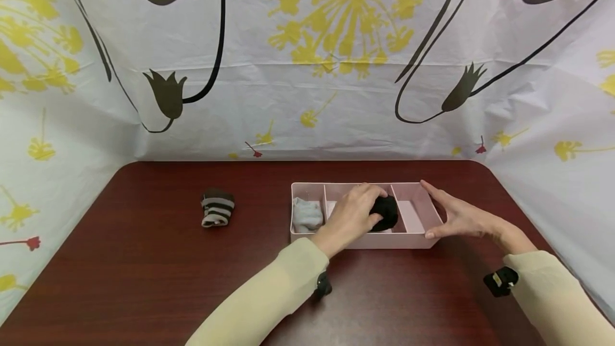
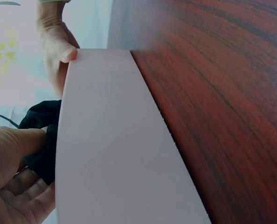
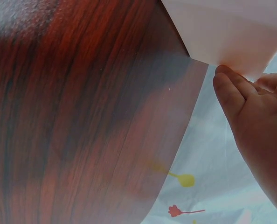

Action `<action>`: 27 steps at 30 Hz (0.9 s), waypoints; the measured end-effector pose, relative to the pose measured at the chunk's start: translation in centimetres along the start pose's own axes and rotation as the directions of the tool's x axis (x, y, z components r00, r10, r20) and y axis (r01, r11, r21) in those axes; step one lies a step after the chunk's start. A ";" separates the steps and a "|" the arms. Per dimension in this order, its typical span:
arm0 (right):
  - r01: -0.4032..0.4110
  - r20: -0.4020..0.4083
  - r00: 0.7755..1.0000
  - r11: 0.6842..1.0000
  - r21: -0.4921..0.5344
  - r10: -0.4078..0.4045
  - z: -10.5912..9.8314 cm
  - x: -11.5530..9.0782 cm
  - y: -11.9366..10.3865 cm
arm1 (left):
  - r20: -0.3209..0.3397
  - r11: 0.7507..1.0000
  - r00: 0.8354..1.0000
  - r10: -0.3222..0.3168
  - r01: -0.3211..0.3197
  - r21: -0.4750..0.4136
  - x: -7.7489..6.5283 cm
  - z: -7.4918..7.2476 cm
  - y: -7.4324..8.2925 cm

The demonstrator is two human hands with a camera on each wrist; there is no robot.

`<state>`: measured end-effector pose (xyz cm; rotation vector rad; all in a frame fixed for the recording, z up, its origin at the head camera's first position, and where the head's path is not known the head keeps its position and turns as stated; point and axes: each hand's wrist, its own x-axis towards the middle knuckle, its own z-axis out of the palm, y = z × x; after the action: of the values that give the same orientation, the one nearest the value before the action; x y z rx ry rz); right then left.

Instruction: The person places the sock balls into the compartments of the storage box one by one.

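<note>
A pale pink divided box [image 1: 389, 241] stands on the table with three compartments. My left hand [image 1: 353, 212] reaches into the middle one and holds a black rolled-up sock [image 1: 386, 212] between thumb and fingers, against the right-hand divider. The left wrist view shows the same black sock [image 2: 40, 123] just behind the box's front wall [image 2: 106, 140]. At the box's right end, my right hand [image 1: 463, 218] spans the short side, thumb at the front corner and fingers at the far corner. A light grey folded sock [image 1: 307, 215] lies in the left compartment.
On the dark reddish wooden table [image 1: 144, 282], a striped brown and grey folded sock [image 1: 218, 208] lies left of the box. A white sheet [image 1: 298, 111] with yellow and dark flower prints hangs behind the table and along both sides.
</note>
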<state>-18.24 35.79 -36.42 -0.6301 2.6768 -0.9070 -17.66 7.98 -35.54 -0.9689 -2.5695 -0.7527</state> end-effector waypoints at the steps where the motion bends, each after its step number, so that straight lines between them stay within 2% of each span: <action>1: -0.001 0.000 1.000 1.000 -0.001 0.001 0.0 0.0 0.0 | 0.003 1.000 1.000 -0.001 0.001 0.008 0.0 0.2 0.0; 12: 0.023 -0.005 1.000 1.000 0.010 -0.023 0.0 -0.1 0.1 | 0.061 0.996 0.997 -0.040 0.035 0.078 0.6 1.4 0.1; 22: 0.015 0.001 1.000 1.000 -0.010 -0.015 -0.1 0.0 0.0 | 0.126 0.973 0.986 -0.112 0.082 0.218 1.3 2.0 0.7; 27: 0.013 -0.004 1.000 1.000 -0.021 -0.013 0.0 -0.1 0.1 | 0.133 0.952 0.984 -0.121 0.077 0.298 1.4 2.4 0.9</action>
<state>-18.14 35.89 -36.47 -0.6518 2.6917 -0.8860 -18.26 10.61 -36.55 -0.8351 -2.7725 -0.3170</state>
